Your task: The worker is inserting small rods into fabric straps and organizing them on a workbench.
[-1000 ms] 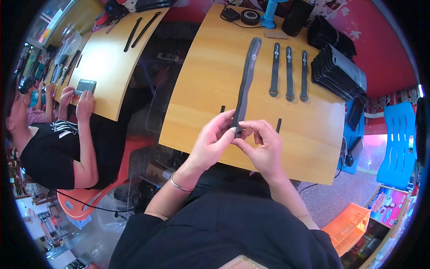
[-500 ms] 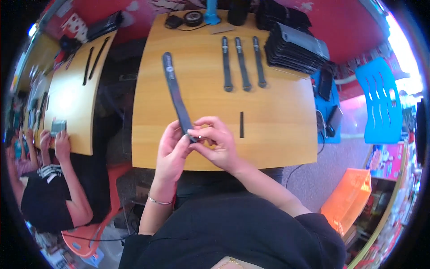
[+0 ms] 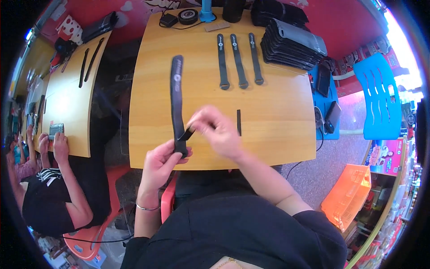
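A long dark grey strap (image 3: pixel 177 101) with pale printing stands up from my left hand (image 3: pixel 159 162), whose thumb and fingers pinch its lower end above the table's near edge. My right hand (image 3: pixel 220 133), slightly blurred, is closed on a short black flap (image 3: pixel 187 134) that angles away from the strap near that end. Whether the flap is part of the strap or a separate piece, I cannot tell. Beyond my hands lie three similar straps side by side: a left one (image 3: pixel 223 65), a middle one (image 3: pixel 239 65) and a right one (image 3: pixel 255 62). A short black strip (image 3: pixel 238 123) lies right of my right hand.
A stack of dark flat pouches (image 3: pixel 292 45) occupies the far right of the wooden table (image 3: pixel 152 107). A tape roll (image 3: pixel 187 17) and a blue stand (image 3: pixel 207 14) are at the back. On the left, another person's hands (image 3: pixel 57 141) work at a second table. An orange crate (image 3: pixel 347 195) stands right.
My right hand has drawn up and away from my left, pulling the black flap out from the strap. My left hand has moved slightly down and left; the strap stands more upright.
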`<state>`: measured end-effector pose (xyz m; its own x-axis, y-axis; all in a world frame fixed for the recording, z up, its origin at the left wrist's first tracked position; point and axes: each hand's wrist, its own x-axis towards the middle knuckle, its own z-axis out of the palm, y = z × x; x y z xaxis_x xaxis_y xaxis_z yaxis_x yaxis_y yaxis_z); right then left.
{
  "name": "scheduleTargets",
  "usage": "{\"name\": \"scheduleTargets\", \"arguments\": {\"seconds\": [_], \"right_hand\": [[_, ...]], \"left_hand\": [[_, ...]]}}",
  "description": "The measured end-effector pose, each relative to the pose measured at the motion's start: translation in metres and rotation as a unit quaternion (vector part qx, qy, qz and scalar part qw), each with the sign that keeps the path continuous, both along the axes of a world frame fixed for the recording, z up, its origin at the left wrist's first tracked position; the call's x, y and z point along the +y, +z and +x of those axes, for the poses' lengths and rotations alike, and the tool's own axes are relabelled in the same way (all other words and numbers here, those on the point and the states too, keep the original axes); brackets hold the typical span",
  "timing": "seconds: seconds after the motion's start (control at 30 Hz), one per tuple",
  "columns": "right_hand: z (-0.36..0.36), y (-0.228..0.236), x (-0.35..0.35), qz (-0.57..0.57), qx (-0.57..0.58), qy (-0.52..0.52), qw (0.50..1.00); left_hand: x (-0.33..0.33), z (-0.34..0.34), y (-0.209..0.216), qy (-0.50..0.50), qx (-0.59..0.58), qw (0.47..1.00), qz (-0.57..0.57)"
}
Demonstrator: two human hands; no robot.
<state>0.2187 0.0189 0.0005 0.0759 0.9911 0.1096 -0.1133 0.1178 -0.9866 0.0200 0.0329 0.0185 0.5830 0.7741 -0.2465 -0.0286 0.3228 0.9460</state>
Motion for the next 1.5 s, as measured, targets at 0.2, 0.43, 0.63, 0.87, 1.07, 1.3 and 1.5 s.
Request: {"name": "scheduleTargets", "arguments": {"seconds": [0.2, 0.43, 0.63, 0.87, 1.07, 1.3, 1.5], "right_hand": [[-0.004, 0.042, -0.004, 0.055, -0.160, 0.112, 0.979], [-0.025, 0.039, -0.028, 0.136, -0.237, 0.103, 0.956], [-0.018, 0.038, -0.021, 0.244, -0.360, 0.038, 0.900], [0.105, 0.092, 0.025, 0.127, 0.013, -0.230, 0.965], [0.108, 0.130, 0.071, 0.220, -0.223, -0.292, 0.904], [0.067, 0.006, 0.106, 0.155, -0.471, -0.045, 0.867], [0.060, -0.011, 0.083, 0.030, -0.568, 0.080, 0.819]], "left_hand": [[-0.011, -0.023, -0.003, -0.129, -0.013, 0.989, -0.068], [-0.019, 0.004, -0.005, 0.016, -0.128, 0.983, -0.129], [-0.012, 0.011, 0.005, 0.017, -0.111, 0.985, -0.131], [-0.001, -0.056, 0.005, -0.247, 0.061, 0.967, -0.016], [-0.001, -0.088, -0.015, -0.008, -0.124, 0.970, -0.211], [0.022, -0.034, -0.023, 0.146, -0.317, 0.928, -0.128], [0.021, -0.014, -0.022, 0.233, -0.280, 0.925, -0.106]]}}
